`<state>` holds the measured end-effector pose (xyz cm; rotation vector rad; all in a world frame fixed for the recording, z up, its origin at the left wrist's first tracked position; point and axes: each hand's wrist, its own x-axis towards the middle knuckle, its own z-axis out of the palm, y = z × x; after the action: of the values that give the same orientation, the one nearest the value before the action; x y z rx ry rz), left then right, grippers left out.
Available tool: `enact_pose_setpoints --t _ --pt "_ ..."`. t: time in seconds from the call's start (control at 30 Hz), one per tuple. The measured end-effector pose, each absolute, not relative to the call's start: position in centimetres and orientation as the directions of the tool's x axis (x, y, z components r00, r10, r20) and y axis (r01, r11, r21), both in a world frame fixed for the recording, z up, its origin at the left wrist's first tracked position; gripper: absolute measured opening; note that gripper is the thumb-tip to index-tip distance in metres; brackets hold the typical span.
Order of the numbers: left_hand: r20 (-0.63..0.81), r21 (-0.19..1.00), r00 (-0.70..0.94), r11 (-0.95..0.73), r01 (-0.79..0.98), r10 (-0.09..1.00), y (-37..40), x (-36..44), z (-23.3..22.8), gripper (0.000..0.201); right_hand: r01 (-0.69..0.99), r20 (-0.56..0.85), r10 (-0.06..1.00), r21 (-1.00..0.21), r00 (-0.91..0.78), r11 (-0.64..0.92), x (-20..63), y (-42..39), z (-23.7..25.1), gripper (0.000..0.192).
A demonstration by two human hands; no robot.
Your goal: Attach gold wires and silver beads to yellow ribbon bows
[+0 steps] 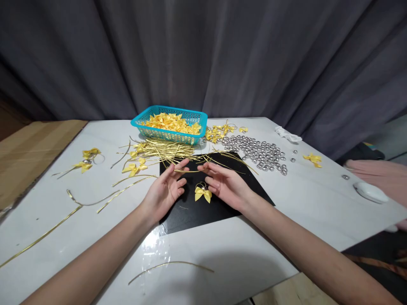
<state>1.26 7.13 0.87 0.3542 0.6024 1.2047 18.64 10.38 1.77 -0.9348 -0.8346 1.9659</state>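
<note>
On white table (286, 220), left to right: loose gold wire ties (95, 202); left hand (165, 188), palm up, fingers half curled; one gold tie (187, 171) pinched between both hands' fingertips over black mat (235, 186); yellow ribbon bow (203, 193) on mat beneath; right hand (224, 182), half open. Tie judged light, thin, bendable, best gripped near its ends. Behind: teal basket (168, 135), silver beads (260, 152).

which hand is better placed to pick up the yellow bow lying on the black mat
Right, probably. The right hand has its fingers just beside the yellow bow on the black mat. The left hand sits farther off, and both hands pinch a gold wire.
</note>
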Motion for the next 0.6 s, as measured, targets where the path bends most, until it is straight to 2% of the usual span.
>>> enact_pose_setpoints --t 0.07,0.13,0.17,0.23,0.3,0.37,0.47,0.6 --pt "-0.246 0.576 0.212 0.319 -0.752 0.946 7.2 1.3 0.7 0.03 -0.274 -0.282 0.95 -0.911 -0.133 -0.308 18.8 10.7 1.6 0.018" --pt "-0.242 0.59 0.217 0.321 -0.741 0.946 7.1 1.4 0.5 0.03 -0.107 -0.056 0.996 -0.993 0.072 -0.048 18.8 10.9 1.4 0.019" --pt "-0.239 0.593 0.225 0.325 -0.737 0.945 7.0 1.4 0.4 0.03 -0.019 0.066 0.996 -0.998 0.062 0.067 18.8 10.9 1.2 0.019" --pt "-0.238 0.594 0.241 0.337 -0.73 0.941 6.9 1.5 0.4 0.03 0.107 0.185 0.972 -0.974 -0.143 0.201 18.5 10.8 0.9 0.017" --pt "-0.239 0.599 0.251 0.346 -0.722 0.938 6.8 1.6 0.4 0.029 0.152 0.143 0.92 -0.966 -0.366 0.211 18.3 10.6 0.6 0.021" --pt "-0.24 0.61 0.249 0.345 -0.713 0.938 6.7 1.6 0.5 0.028 0.133 0.117 0.85 -0.968 -0.513 0.214 18.3 10.4 0.5 0.029" --pt "-0.243 0.626 0.24 0.341 -0.701 0.94 6.7 1.7 0.6 0.027 0.11 0.205 0.755 -0.932 -0.623 0.344 18.5 10.2 0.7 0.031" --pt "-0.247 0.645 0.239 0.343 -0.683 0.939 6.6 1.7 0.5 0.026 0.131 0.328 0.71 -0.851 -0.623 0.509 18.7 10.1 1.5 0.012"
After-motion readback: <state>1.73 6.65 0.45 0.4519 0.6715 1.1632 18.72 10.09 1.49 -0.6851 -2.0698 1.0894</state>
